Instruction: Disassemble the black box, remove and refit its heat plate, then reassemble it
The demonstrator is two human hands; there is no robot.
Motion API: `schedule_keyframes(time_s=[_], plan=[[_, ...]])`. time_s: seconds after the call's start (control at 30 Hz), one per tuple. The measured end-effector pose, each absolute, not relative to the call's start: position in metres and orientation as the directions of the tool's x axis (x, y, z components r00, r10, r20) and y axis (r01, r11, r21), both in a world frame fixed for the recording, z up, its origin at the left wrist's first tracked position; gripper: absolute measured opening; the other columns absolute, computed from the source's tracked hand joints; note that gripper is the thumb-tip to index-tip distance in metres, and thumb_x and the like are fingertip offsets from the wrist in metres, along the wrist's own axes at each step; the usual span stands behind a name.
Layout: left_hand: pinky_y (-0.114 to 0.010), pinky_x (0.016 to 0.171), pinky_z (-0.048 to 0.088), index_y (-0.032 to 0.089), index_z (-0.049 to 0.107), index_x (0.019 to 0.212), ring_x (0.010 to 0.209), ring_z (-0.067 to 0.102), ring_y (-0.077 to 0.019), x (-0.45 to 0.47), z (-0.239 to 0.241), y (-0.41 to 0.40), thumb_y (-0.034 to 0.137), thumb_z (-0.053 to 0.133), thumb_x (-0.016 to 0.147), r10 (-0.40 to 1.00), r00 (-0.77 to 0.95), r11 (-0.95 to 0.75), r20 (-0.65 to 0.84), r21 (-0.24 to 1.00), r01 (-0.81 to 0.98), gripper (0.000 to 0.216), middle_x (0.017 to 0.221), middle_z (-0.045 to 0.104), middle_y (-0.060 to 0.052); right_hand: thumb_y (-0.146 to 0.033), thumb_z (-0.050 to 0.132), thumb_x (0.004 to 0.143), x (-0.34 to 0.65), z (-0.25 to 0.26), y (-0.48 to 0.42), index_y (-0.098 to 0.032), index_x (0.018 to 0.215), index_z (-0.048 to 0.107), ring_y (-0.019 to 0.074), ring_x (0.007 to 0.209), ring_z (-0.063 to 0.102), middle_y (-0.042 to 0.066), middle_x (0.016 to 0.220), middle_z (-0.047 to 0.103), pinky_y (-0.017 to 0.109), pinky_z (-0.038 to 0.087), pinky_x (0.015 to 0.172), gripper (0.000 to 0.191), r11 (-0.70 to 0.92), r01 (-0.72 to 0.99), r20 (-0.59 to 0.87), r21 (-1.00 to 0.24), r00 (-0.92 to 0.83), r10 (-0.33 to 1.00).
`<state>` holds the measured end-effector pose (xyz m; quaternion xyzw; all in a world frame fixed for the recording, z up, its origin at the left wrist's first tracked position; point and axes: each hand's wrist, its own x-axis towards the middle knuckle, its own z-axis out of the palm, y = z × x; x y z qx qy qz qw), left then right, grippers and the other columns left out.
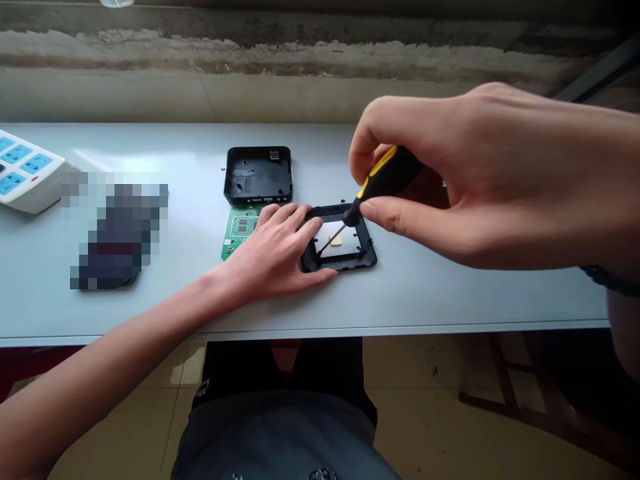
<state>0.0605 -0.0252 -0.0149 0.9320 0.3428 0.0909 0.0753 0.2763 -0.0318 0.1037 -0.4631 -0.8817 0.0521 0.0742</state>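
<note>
In my right hand (480, 180) is a screwdriver (385, 173) with a black and yellow handle, gripped between thumb and fingers. Its thin shaft slants down left, and the tip meets the lower-left corner post inside a black plastic cover (369, 257). A silvery plate (350, 240) with a small yellow pad (337, 240) lies within that cover. My left hand (280, 250) holds the cover by its left side, thumb along the lower edge and fingers over the top left. Partly hidden beneath this hand is a green circuit board (235, 227).
Behind the board sits an open black plastic case (257, 173). A few tiny dark screws (343, 201) lie around. Farther left are a blurred-out dark phone-like object (117, 233) and a white power strip (30, 173) with blue sockets. The white table (425, 300) ends at its front edge.
</note>
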Motion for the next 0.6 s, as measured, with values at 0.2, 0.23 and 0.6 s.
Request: schedule_keyframes(time_s=[0.2,0.23,0.6], plan=[[-0.055,0.109,0.04,0.009,0.062,0.126,0.125,0.057,-0.0404,0.059,-0.016,-0.026,0.056,0.063,0.095,0.653,0.747,-0.754,0.125,0.194,0.627,0.056,0.13,0.064,-0.022,-0.028,0.074,0.077,0.27,0.104,-0.028,-0.024,0.077,0.06,0.0099,0.045,0.038,-0.007,0.043,0.043,0.031,0.03,0.055,0.015,0.554,0.825,0.104,-0.114,-0.545,0.832],[-0.055,0.11,0.04,0.008,0.061,0.127,0.126,0.057,-0.0405,0.059,-0.016,-0.026,0.056,0.063,0.095,0.654,0.746,-0.754,0.127,0.194,0.628,0.057,0.131,0.064,-0.022,-0.028,0.076,0.077,0.269,0.103,-0.028,-0.024,0.073,0.059,0.0093,0.045,0.037,-0.006,0.042,0.041,0.03,0.029,0.053,0.017,0.568,0.815,0.111,-0.112,-0.558,0.823],[-0.055,0.11,0.039,0.009,0.061,0.126,0.132,0.056,-0.041,0.059,-0.019,-0.025,0.055,0.064,0.096,0.645,0.751,-0.761,0.144,0.206,0.615,0.055,0.139,0.062,-0.024,-0.048,0.082,0.082,0.254,0.106,-0.036,-0.02,0.049,0.05,0.0095,0.05,0.03,0.0,0.043,0.034,0.029,0.021,0.046,0.054,0.339,0.914,0.098,-0.223,-0.325,0.941]])
